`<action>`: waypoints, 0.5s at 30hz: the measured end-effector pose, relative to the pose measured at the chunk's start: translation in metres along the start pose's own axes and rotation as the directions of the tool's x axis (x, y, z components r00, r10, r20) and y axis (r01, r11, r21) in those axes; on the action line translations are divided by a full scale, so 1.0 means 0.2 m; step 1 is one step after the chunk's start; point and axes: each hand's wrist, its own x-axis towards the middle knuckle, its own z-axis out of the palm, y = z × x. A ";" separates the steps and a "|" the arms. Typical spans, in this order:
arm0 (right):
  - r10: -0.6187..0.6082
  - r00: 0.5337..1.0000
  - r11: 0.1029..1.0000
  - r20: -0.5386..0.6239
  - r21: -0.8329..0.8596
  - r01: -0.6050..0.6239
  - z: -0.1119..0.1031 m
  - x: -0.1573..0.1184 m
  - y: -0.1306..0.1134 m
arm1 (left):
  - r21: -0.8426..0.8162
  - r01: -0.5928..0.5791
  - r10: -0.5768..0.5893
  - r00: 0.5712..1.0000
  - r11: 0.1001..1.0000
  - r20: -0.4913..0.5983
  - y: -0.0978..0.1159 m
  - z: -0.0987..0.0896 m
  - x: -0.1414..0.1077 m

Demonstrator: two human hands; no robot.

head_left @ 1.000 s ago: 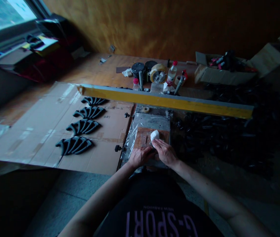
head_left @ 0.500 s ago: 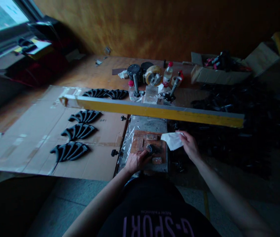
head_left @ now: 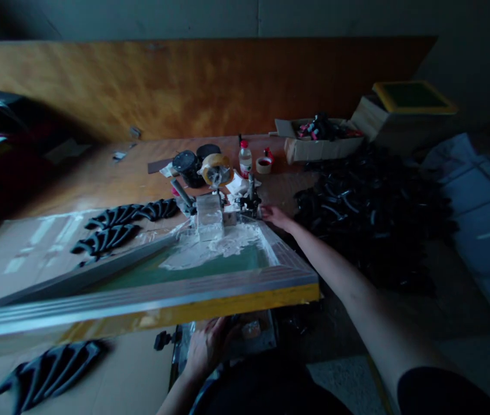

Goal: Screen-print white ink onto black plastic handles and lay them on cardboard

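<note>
My left hand [head_left: 204, 344] is low in front of the screen-printing frame [head_left: 245, 297], its fingers closed at a small black part on the work plate [head_left: 264, 340]; the frame's near edge partly hides them. The frame has a green mesh [head_left: 132, 276], with pale grey ink [head_left: 227, 242] smeared toward its back. My right hand [head_left: 276, 218] reaches past the frame's right side to the dark clamp [head_left: 249, 202] at its back. Its fingertips are blurred there, and I cannot make out anything in them. White crumpled tissue [head_left: 238, 183] lies just behind the clamp.
Black curved parts [head_left: 52, 372] lie in rows on cardboard at left. A heap of black parts [head_left: 366, 213] covers the right side. Behind stand a dark tub [head_left: 188, 168], a tape roll [head_left: 217, 170], a red-capped bottle [head_left: 245, 158] and an open carton [head_left: 318, 150].
My right hand has moved forward to the back clamp, and the white cloth it held no longer shows in it. The view has turned right, and the frame looks larger and nearer.
</note>
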 end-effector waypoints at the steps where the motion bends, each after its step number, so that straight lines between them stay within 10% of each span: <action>1: 0.015 1.000 0.998 -0.012 -0.060 -0.016 -0.05 -0.03 0.00 | -0.004 -0.011 0.011 1.000 1.000 -0.006 0.00 -0.01 0.01; 4: 0.013 0.985 0.930 -0.173 -0.360 -0.075 -0.28 -0.20 0.02 | -0.028 -0.044 0.044 0.999 0.999 -0.003 0.06 -0.06 0.06; 10: -0.059 0.947 0.391 -0.315 -0.880 -0.269 -0.78 -0.44 0.05 | -0.038 -0.253 0.256 0.964 0.967 0.074 0.37 -0.13 0.39; 15: 0.092 0.958 0.354 -0.270 -0.891 -0.285 -0.83 -0.41 0.06 | -0.049 -0.370 0.370 0.929 0.928 -0.022 0.53 -0.12 0.58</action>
